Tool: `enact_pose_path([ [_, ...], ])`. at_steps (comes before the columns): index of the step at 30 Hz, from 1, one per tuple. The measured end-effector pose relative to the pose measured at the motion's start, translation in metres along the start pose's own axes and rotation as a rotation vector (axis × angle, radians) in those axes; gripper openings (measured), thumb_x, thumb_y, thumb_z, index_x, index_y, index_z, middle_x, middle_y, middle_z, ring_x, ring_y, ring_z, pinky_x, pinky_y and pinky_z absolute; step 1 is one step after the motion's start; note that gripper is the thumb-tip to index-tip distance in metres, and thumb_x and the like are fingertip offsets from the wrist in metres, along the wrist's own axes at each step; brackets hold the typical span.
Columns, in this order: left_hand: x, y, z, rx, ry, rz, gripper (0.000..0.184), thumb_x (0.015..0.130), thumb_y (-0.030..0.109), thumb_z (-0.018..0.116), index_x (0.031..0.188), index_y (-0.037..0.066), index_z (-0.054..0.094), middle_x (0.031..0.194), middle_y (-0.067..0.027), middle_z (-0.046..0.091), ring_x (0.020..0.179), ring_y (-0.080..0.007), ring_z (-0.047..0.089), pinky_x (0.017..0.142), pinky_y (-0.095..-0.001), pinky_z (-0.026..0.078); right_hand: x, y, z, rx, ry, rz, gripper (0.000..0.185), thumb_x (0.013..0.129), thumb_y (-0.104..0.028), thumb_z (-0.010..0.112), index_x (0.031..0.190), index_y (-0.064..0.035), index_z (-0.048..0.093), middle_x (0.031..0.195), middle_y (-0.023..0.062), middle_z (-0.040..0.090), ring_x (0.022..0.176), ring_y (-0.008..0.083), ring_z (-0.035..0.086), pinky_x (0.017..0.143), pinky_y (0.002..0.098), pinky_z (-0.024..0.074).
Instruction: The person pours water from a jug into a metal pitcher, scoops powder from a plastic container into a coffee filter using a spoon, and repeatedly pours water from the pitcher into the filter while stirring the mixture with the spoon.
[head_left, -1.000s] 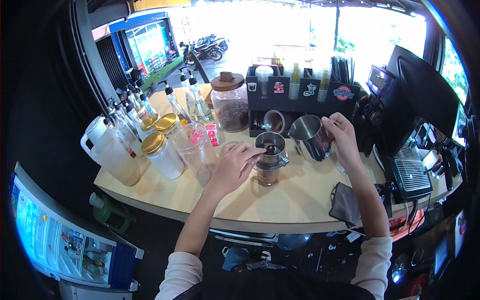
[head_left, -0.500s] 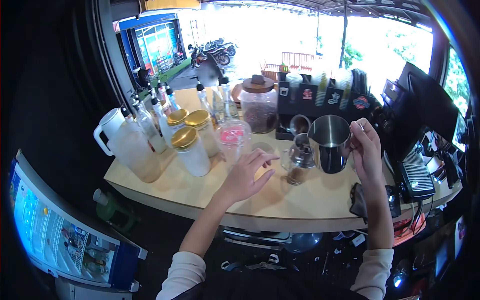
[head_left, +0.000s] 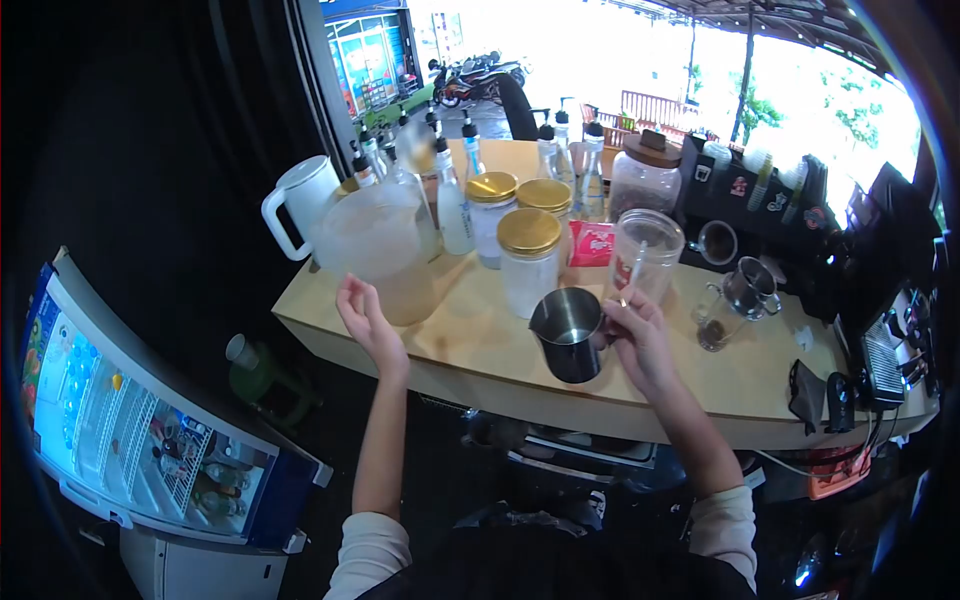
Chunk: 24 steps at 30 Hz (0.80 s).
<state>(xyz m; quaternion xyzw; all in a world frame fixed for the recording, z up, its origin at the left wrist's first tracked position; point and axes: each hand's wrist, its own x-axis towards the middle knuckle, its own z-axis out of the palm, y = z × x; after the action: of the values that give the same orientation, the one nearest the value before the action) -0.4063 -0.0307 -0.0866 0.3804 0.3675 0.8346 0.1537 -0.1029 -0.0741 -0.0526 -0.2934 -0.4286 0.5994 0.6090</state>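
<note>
Right hand [head_left: 640, 335] grips pitcher [head_left: 568, 350]; left hand [head_left: 372, 325] empty, loosely curled near jug [head_left: 385, 245]. Pitcher's close to jar [head_left: 530, 265], so a careless swing could knock jar over.

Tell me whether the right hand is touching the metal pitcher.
Touching. The head view shows the right hand gripping the metal pitcher at one side.

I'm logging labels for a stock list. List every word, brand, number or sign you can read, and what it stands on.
Nothing reads clearly.
Red packet: white lettering, too blurred.
Black cup rack: stickers, too small.
Tall whitish bottle: faint print, too small.
Steel jug in the right hand: no text shows.
</note>
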Motion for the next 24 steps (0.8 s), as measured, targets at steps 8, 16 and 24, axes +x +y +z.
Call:
enact_pose_path([
  [8,0.102,-0.03,-0.023,0.01,-0.133,-0.406,0.065,0.092,0.054,0.039,0.133,0.003,0.041,0.141,-0.008,0.039,0.131,-0.0202,0.034,0.107,-0.0354,0.025,0.032,0.102,0.01,0.065,0.097,-0.056,0.023,0.086,-0.006,0.062,0.072,-0.0093,0.044,0.063,-0.0013,0.046,0.058,0.0064,0.044,0.054,0.0215,0.0389],
  [16,0.165,-0.046,-0.011,-0.266,-0.311,-0.602,0.058,0.089,0.048,0.046,0.125,0.003,0.05,0.123,-0.0079,0.054,0.118,-0.018,0.047,0.103,-0.0355,0.034,0.032,0.132,-0.005,0.126,0.051,-0.135,0.022,0.089,-0.01,0.061,0.074,-0.0098,0.045,0.066,0.0006,0.051,0.065,0.0093,0.054,0.06,0.0254,0.0414],
  [24,0.158,-0.036,-0.002,-0.297,-0.346,-0.544,0.048,0.091,0.034,0.048,0.126,0.002,0.049,0.124,-0.0059,0.056,0.119,-0.0167,0.048,0.105,-0.0334,0.032,0.025,0.137,-0.007,-0.108,0.136,-0.12,0.019,0.092,-0.013,0.059,0.078,-0.0097,0.046,0.072,0.0005,0.056,0.069,0.0078,0.056,0.064,0.0231,0.0429],
])
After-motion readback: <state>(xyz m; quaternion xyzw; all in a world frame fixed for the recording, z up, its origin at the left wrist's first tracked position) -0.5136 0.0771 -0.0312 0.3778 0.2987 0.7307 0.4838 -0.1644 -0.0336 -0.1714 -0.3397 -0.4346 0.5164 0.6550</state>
